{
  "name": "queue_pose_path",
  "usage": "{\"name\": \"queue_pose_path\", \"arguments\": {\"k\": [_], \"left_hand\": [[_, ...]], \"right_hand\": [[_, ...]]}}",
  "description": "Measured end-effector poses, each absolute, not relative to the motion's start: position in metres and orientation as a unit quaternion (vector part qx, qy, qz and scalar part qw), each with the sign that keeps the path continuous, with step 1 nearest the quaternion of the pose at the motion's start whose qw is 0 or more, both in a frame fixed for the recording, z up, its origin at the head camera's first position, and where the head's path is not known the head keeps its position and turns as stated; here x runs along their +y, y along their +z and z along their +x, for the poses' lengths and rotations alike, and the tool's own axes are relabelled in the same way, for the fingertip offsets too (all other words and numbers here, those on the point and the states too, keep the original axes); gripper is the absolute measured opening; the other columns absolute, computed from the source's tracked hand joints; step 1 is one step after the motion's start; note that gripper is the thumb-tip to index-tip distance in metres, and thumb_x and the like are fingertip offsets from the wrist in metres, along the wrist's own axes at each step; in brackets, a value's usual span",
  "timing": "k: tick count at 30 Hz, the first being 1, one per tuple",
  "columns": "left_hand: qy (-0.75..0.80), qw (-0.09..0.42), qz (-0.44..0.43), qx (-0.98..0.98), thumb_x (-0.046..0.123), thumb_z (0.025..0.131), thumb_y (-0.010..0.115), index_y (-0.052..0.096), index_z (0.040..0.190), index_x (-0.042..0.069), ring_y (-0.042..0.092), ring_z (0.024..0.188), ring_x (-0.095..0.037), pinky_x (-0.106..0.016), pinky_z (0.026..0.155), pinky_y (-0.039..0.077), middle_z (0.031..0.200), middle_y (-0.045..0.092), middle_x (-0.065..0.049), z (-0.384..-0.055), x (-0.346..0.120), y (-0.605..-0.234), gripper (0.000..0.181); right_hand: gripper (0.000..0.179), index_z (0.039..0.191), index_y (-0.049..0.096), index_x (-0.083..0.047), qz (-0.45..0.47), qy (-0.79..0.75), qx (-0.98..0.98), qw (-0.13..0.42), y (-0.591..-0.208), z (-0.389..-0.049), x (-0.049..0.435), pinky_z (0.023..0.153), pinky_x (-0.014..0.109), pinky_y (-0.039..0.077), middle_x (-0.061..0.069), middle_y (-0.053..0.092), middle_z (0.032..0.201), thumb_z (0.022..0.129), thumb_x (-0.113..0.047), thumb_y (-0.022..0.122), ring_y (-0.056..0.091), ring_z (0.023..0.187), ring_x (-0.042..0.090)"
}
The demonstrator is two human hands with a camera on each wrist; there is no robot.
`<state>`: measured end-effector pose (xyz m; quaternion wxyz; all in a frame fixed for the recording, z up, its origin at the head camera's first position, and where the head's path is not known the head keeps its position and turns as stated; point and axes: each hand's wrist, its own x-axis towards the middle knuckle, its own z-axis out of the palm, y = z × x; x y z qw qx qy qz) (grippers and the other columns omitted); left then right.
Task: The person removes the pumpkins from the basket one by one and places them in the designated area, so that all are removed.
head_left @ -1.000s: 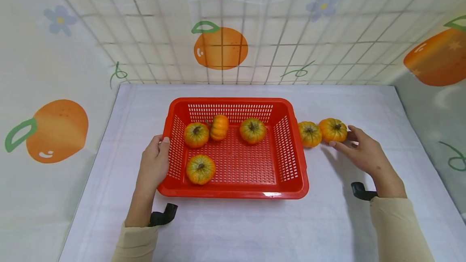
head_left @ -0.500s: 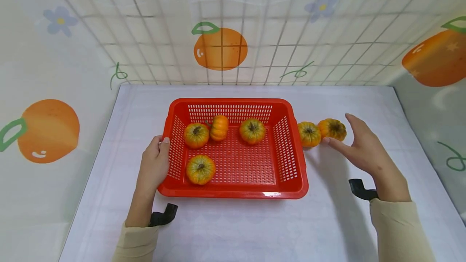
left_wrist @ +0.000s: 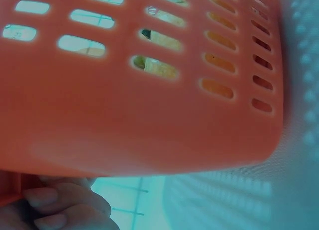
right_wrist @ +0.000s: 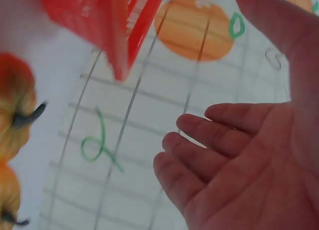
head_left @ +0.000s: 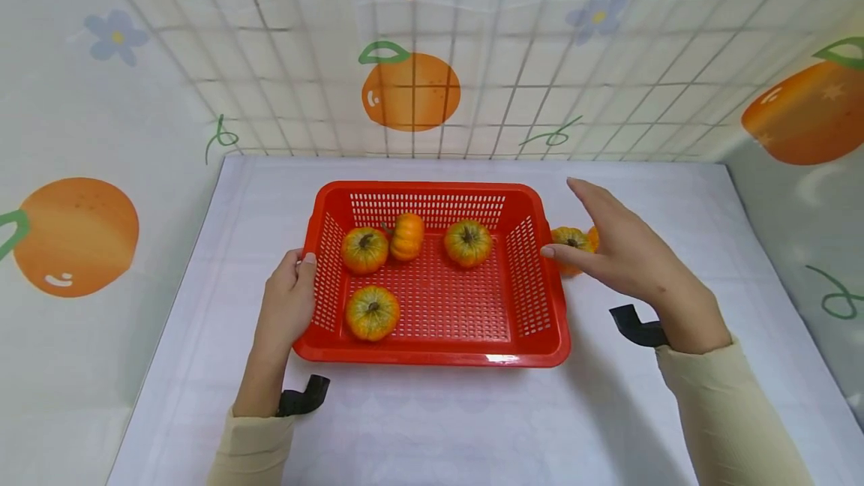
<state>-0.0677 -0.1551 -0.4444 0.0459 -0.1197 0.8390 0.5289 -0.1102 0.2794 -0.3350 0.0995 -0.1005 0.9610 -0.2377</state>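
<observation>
A red perforated basket (head_left: 533,276) sits mid-table with several small orange-green pumpkins inside, one at the front left (head_left: 372,313). My left hand (head_left: 290,298) grips its left rim, thumb over the edge; in the left wrist view the fingers (left_wrist: 65,205) curl under the basket wall (left_wrist: 149,115). My right hand (head_left: 610,246) hovers open, fingers spread, over two pumpkins just right of the basket. One pumpkin (head_left: 569,240) shows by the thumb; the other (head_left: 592,237) is mostly hidden. The right wrist view shows the empty palm (right_wrist: 239,155) and both pumpkins (right_wrist: 15,120) at the left.
The white table (head_left: 432,426) is walled at the back and both sides by a cloth printed with oranges (head_left: 410,92). Black wrist mounts (head_left: 304,396) sit at both cuffs. The basket corner (right_wrist: 114,20) is close to the right hand.
My right hand has let go of the far right pumpkin, risen and moved left toward the basket, now covering that pumpkin. The left hand and basket have not moved.
</observation>
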Motion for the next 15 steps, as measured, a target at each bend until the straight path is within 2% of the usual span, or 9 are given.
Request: {"name": "queue_pose_path", "arguments": {"k": [2, 4, 7, 9, 11, 15], "left_hand": [[0.530, 0.050, -0.121, 0.838, 0.045, 0.112, 0.038, 0.050, 0.148, 0.008, 0.068, 0.096, -0.030, -0.043, 0.080, 0.062, 0.121, 0.069, -0.016, -0.068, -0.155, -0.444, 0.052], [0.532, 0.057, -0.123, 0.836, 0.045, 0.112, 0.039, 0.049, 0.149, 0.009, 0.067, 0.097, -0.030, -0.043, 0.081, 0.062, 0.121, 0.069, -0.016, -0.068, -0.154, -0.444, 0.052], [0.530, 0.061, -0.125, 0.837, 0.044, 0.112, 0.039, 0.049, 0.150, 0.009, 0.068, 0.097, -0.029, -0.043, 0.080, 0.063, 0.121, 0.069, -0.015, -0.068, -0.154, -0.444, 0.052], [0.528, 0.059, -0.125, 0.838, 0.044, 0.113, 0.039, 0.048, 0.150, 0.010, 0.068, 0.097, -0.029, -0.044, 0.080, 0.063, 0.121, 0.069, -0.014, -0.068, -0.154, -0.444, 0.051], [0.526, 0.055, -0.124, 0.840, 0.043, 0.113, 0.039, 0.048, 0.150, 0.010, 0.068, 0.097, -0.029, -0.044, 0.081, 0.063, 0.122, 0.069, -0.014, -0.069, -0.155, -0.445, 0.051], [0.533, 0.055, -0.123, 0.835, 0.044, 0.112, 0.039, 0.048, 0.150, 0.011, 0.068, 0.097, -0.029, -0.044, 0.080, 0.063, 0.123, 0.068, -0.013, -0.069, -0.156, -0.445, 0.051]], "right_hand": [[0.112, 0.168, 0.015, -0.012, -0.111, -0.238, 0.959, 0.110, -0.333, -0.113, 0.271, 0.108, 0.073, 0.036, 0.019, 0.022, 0.170, 0.088, -0.058, 0.079, 0.026, 0.152, 0.045], [0.111, 0.168, 0.017, -0.013, -0.117, -0.243, 0.956, 0.119, -0.333, -0.115, 0.264, 0.103, 0.069, 0.046, 0.018, 0.024, 0.169, 0.088, -0.057, 0.080, 0.040, 0.144, 0.043], [0.106, 0.167, 0.022, -0.015, -0.134, -0.240, 0.954, 0.121, -0.336, -0.119, 0.255, 0.095, 0.065, 0.053, 0.016, 0.030, 0.167, 0.088, -0.055, 0.080, 0.047, 0.137, 0.041], [0.102, 0.166, 0.026, -0.014, -0.152, -0.237, 0.952, 0.120, -0.340, -0.124, 0.249, 0.094, 0.064, 0.054, 0.016, 0.034, 0.165, 0.089, -0.053, 0.080, 0.049, 0.136, 0.040], [0.099, 0.164, 0.030, -0.013, -0.175, -0.229, 0.951, 0.117, -0.346, -0.130, 0.244, 0.098, 0.066, 0.051, 0.016, 0.039, 0.162, 0.089, -0.053, 0.080, 0.042, 0.143, 0.040], [0.095, 0.162, 0.036, -0.009, -0.201, -0.225, 0.944, 0.133, -0.361, -0.144, 0.236, 0.104, 0.063, 0.049, 0.017, 0.045, 0.157, 0.089, -0.047, 0.083, 0.045, 0.142, 0.038]]}}
